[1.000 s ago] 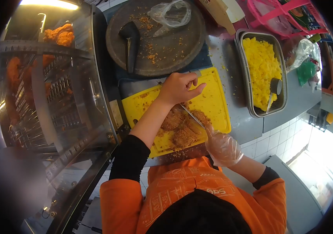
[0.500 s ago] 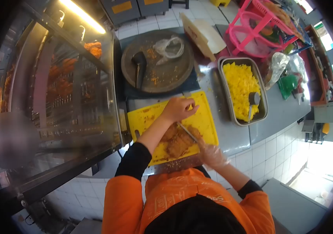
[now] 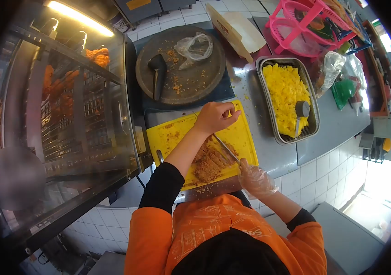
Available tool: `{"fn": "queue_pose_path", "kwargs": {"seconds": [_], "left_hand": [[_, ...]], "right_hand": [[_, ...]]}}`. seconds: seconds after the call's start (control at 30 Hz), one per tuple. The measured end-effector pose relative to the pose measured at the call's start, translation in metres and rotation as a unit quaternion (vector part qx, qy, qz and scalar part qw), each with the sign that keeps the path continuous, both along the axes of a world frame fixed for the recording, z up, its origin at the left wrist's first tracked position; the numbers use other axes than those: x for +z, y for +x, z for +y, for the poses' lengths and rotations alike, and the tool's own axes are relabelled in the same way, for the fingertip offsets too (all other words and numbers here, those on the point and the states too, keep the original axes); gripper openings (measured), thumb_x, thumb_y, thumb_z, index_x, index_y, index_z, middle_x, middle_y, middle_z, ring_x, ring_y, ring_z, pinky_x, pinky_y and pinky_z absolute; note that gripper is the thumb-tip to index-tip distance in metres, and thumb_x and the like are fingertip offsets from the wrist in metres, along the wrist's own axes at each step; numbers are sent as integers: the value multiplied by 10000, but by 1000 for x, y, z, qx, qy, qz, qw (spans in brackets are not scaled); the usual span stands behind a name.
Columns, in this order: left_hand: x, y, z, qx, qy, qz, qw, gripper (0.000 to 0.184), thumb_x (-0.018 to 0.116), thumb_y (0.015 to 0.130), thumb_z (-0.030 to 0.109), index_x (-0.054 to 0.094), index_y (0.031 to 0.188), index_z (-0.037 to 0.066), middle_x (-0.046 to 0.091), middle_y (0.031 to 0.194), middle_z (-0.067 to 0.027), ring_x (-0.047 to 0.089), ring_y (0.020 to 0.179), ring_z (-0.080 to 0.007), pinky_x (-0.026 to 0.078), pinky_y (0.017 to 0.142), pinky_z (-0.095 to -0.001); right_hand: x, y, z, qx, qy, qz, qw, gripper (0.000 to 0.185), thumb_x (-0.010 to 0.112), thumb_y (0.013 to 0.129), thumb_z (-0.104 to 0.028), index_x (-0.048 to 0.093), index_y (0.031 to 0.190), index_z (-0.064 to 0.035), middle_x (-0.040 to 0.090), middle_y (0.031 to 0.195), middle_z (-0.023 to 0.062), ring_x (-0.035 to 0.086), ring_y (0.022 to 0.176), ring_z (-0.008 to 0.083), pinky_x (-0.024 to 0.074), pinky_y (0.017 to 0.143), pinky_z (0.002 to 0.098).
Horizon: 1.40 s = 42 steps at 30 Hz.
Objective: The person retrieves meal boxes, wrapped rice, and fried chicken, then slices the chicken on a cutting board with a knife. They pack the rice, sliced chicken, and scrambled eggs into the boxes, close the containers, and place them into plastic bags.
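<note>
My left hand (image 3: 217, 117), bare, is loosely closed above the upper part of the yellow cutting board (image 3: 245, 137), with nothing visible in its curled fingers. A clear plastic glove covers my right hand (image 3: 256, 178), which is closed round the handle end of a knife (image 3: 225, 148) at the board's right edge. The blade slants up and left across brown breaded food (image 3: 208, 166), its far end near my left wrist. Part of this food is behind the blade and my left forearm. Brown crumbs are scattered over the board.
Behind the board, a round dark board (image 3: 191, 87) bears a black-handled tool (image 3: 158, 75) and a plastic bag (image 3: 194, 48). Right of it stands a tray (image 3: 315, 107) of yellow food (image 3: 287, 94) with a scoop. A glass-fronted cabinet (image 3: 74, 123) is at left, a pink rack (image 3: 291, 30) at back right.
The view has shifted, showing more floor at the back. Both hands stay at the board, my right still holding the knife. The breaded pieces near the blade look more broken up.
</note>
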<state>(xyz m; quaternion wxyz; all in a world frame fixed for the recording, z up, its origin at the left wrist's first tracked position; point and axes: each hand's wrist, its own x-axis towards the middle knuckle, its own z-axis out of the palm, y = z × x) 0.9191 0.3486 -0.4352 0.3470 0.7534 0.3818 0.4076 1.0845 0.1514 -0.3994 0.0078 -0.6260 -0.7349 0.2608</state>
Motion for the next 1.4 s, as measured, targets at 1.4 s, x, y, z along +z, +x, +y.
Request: {"fn": "queue_pose_path", "kwargs": {"seconds": [1.4], "left_hand": [[-10, 14, 2, -51, -85, 72, 992, 335, 687, 833, 334, 614, 679, 46, 577, 550, -120, 584, 502, -270, 440, 494, -347]], "right_hand": [[-3, 13, 8, 25, -82, -73, 994, 171, 479, 900, -159, 464, 1056, -92, 637, 697, 150, 640, 575, 393, 509, 491, 501]]}}
